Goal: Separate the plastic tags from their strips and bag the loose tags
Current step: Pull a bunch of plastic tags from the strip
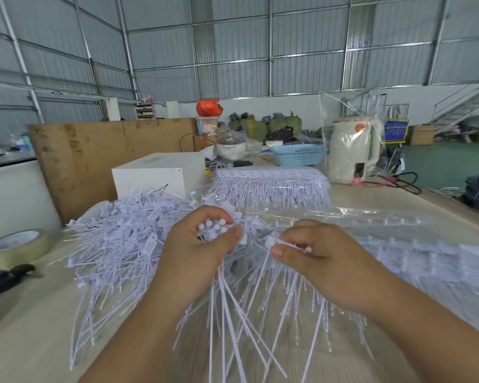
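left hand (202, 244) fingers grip round-headed white tag bundle (213, 229) | right hand (313, 252) fingers pinch thin tag (281, 242)

Pale table (39, 313), loose tags (116, 233), tape roll (14, 248)

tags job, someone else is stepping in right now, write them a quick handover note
Left hand grips a bunch of separated tags, tails hanging down.
Right hand pinches a single tag beside the bunch.
Loose tag pile lies on the table, left of the hands.
Bagged strips sit behind; more strips lie right.
Done: many tags separated.
Left: remaining strips, then bagging.
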Action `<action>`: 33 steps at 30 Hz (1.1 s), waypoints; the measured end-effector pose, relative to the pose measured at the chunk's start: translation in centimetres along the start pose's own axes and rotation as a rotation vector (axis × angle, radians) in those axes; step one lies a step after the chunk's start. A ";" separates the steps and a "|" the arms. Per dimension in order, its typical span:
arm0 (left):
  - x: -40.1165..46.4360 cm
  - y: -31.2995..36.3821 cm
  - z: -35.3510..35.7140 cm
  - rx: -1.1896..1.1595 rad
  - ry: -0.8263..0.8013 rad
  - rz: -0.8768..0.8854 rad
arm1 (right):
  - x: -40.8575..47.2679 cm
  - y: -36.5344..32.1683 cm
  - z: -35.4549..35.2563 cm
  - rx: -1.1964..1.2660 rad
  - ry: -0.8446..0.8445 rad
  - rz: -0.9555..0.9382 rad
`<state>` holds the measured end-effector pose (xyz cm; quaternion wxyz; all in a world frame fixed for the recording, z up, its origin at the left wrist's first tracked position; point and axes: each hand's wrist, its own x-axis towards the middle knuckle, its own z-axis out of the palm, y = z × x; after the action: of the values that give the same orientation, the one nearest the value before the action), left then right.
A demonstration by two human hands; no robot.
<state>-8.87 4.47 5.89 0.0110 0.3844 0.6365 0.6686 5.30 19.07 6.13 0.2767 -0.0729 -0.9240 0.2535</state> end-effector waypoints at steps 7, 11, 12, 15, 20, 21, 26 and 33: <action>-0.8 0.6 0.3 -0.170 -0.271 -0.015 | -0.3 -0.8 0.3 0.206 -0.136 -0.001; -1.0 0.4 0.4 -0.090 -0.299 0.013 | -0.5 -0.8 0.3 0.274 -0.166 0.033; -1.0 0.3 0.5 -0.086 -0.309 0.013 | -0.5 -0.8 0.3 0.286 -0.180 0.050; -1.2 0.2 0.5 -0.103 -0.381 0.012 | -0.5 -0.7 0.3 0.295 -0.223 0.102; -1.5 -0.2 0.8 -0.056 -0.455 -0.023 | -0.3 -0.1 0.6 0.197 -0.238 0.168; -1.4 -0.2 0.8 -0.056 -0.455 -0.033 | -0.3 -0.1 0.8 0.189 -0.235 0.171; -0.9 0.0 0.0 -0.054 -0.549 -0.073 | -0.3 -0.2 1.4 0.195 -0.253 0.155; -0.8 0.2 -0.6 -0.036 -0.645 -0.090 | -0.3 -0.3 1.2 0.264 -0.255 0.201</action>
<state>-8.54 3.49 5.68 0.2486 0.5474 0.6046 0.5226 4.88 18.23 5.27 0.1377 -0.0952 -0.8985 0.4059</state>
